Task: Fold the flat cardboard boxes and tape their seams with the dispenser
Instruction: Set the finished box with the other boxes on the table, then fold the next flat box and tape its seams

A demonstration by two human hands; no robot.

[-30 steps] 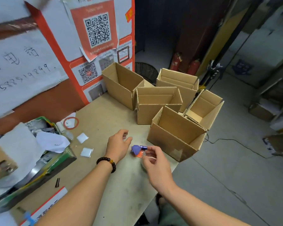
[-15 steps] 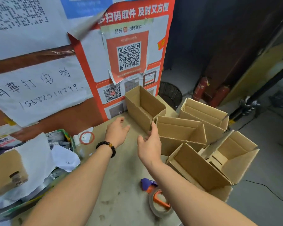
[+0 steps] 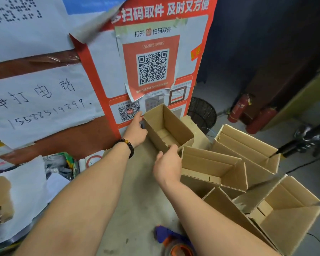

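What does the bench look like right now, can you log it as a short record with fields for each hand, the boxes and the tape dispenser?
left hand: at the far left side of the far box, fingers along its wall by the poster
right hand: on the near corner of the same box
far box: upright, top open, by the wall
other boxes: four more open boxes crowded to the right
tape dispenser: on the table near the bottom edge, untouched

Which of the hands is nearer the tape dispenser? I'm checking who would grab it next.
Right. The right hand is at the near end of the far box, with its forearm passing just above the tape dispenser; the left hand is farther, at the box's far left side.
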